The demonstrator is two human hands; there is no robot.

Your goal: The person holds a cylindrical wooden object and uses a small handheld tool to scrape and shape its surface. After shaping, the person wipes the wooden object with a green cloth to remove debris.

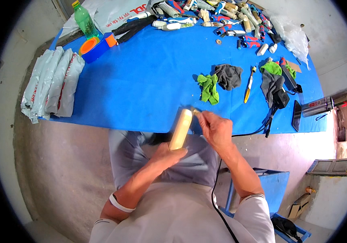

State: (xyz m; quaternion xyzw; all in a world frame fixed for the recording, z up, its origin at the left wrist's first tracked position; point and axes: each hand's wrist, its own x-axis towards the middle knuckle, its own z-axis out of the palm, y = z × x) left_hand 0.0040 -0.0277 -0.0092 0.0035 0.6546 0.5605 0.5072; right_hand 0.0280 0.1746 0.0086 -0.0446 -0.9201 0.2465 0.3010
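Pale cylinder held upright-leaning in left hand; small piece pinched in right hand at its upper end

Pale cylinder (180, 131) located over the lap, at the near edge of the blue desk (141, 85); its lower end is clamped in the left hand (169, 157), with fingers and thumb wrapped around it; its long axis is run from that grip up and slightly rightward in the view, away from the body, so that the free end is pointed toward the desk.

Small yellowish piece (195, 111) pinched between the closed fingertips of the right hand (216, 127); its shape is blurred and cannot be told; it is placed just right of the cylinder's free end, but whether contact is made cannot be told.

Governing relation, as judged: the free end is lain to the left of the right hand's fingertips, and is nearer to them than to the left hand; the cylinder's axis is crossed by the small piece rather than followed by it.

Farther up the desk, a green cloth (210, 89), a dark grey cloth (228, 77) and a yellow-handled toothbrush (248, 91) are laid out; a heap of handles (246, 25) is spread along the far edge.
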